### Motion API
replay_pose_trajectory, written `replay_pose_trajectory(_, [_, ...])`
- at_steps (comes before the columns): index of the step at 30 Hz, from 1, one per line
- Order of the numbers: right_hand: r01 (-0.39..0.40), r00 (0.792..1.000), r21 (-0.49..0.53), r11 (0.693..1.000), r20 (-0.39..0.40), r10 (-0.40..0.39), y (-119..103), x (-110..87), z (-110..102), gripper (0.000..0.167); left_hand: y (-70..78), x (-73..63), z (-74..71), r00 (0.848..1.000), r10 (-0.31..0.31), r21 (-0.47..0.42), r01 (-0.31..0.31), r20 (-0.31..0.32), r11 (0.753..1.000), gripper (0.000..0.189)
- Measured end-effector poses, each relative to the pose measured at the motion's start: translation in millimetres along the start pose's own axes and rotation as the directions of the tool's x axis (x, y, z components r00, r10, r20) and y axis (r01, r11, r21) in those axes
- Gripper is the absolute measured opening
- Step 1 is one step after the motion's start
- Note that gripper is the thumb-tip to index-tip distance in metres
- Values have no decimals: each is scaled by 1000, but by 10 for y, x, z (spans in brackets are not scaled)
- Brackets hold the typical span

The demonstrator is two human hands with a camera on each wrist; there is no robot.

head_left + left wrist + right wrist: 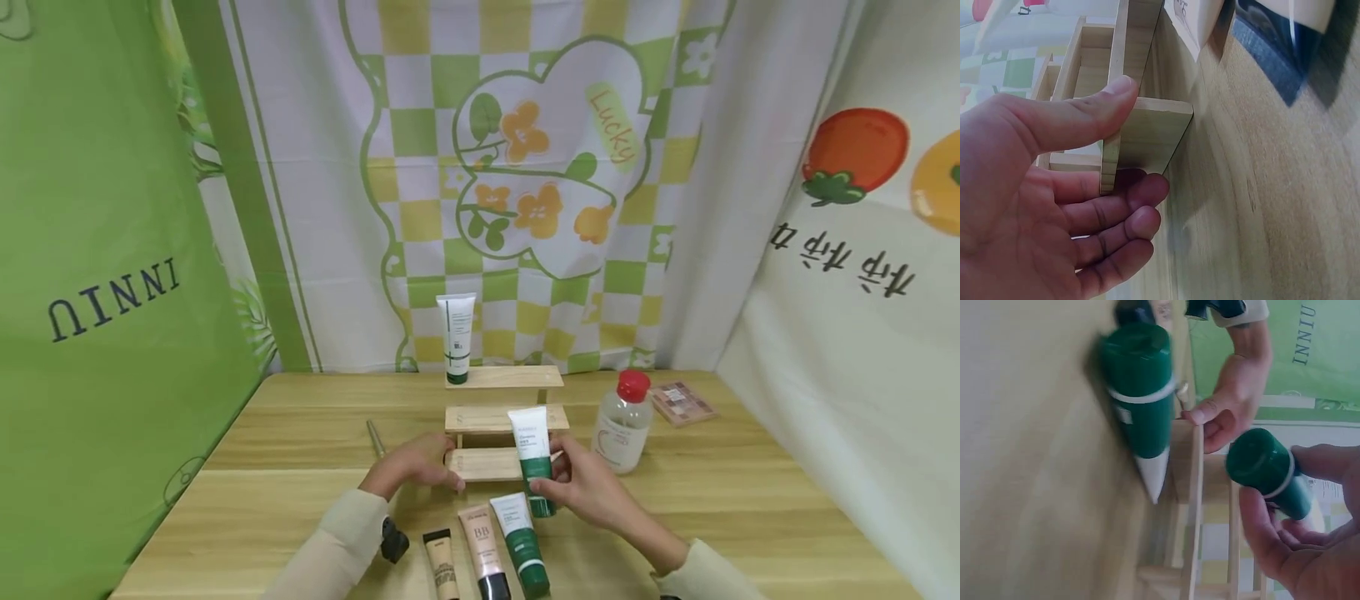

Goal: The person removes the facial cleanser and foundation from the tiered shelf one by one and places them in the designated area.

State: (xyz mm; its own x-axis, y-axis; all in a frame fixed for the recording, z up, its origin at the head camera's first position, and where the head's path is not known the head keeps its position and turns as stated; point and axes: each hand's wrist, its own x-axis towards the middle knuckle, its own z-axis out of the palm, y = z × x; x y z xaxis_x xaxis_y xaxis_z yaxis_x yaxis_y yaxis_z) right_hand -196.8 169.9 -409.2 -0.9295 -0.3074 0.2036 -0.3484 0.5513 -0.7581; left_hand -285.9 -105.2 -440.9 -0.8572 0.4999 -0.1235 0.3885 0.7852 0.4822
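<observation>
My left hand (422, 463) grips the left end of the lowest step of a small wooden tiered shelf (486, 466). In the left wrist view its thumb lies on top of the board and the fingers curl beneath. A green-and-white cosmetic tube (534, 446) is pinched between the thumb and fingers of my right hand (588, 490), cap down, in front of the shelf's right side. Another white tube (457, 337) stands on the top step. Before the shelf lie a second green-and-white tube (522, 546), a pink BB cream tube (485, 550) and a beige tube with a black end (441, 563).
Right of the shelf stands a clear bottle (621, 433) with a red cap, a makeup palette (682, 403) behind it. A slim stick-like item (376, 437) lies beyond my left wrist. Printed curtains (300, 208) enclose the wooden table (750, 508).
</observation>
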Motion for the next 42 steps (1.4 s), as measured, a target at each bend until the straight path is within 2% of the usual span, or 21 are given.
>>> replay_pose_trajectory(4, [-84,993,53,995,87,79,70,-211,-42,47,5,-6,-5,1000,-6,-4,6,-1,1000,62])
replay_pose_trajectory(8, [-165,972,70,984,180,150,122,-389,-79,47,-5,-6,-1,1000,6,-1,-6,-4,1000,59])
replay_pose_trajectory(13, [-233,943,-8,972,242,228,113,-492,-63,46,-43,-13,-12,1000,20,-16,-20,-13,1000,48])
replay_pose_trajectory(18, [-274,926,-87,958,244,287,139,-534,2,43,-42,-26,-23,1000,25,-28,-25,-13,999,43])
replay_pose_trajectory(21, [-266,928,-109,958,242,285,165,-546,45,42,-36,-20,-22,1000,26,-28,-26,-9,999,40])
replay_pose_trajectory(26, [-278,925,-148,949,227,306,181,-514,91,39,-19,-27,-22,1000,13,-24,-13,-13,1000,49])
replay_pose_trajectory(30, [-278,925,-174,945,218,312,206,-491,114,38,-9,-33,-16,1000,13,-40,-14,-14,999,44])
replay_pose_trajectory(42, [-293,914,-112,950,257,312,252,-482,142,31,-37,-15,23,1000,10,-41,-11,-16,999,39])
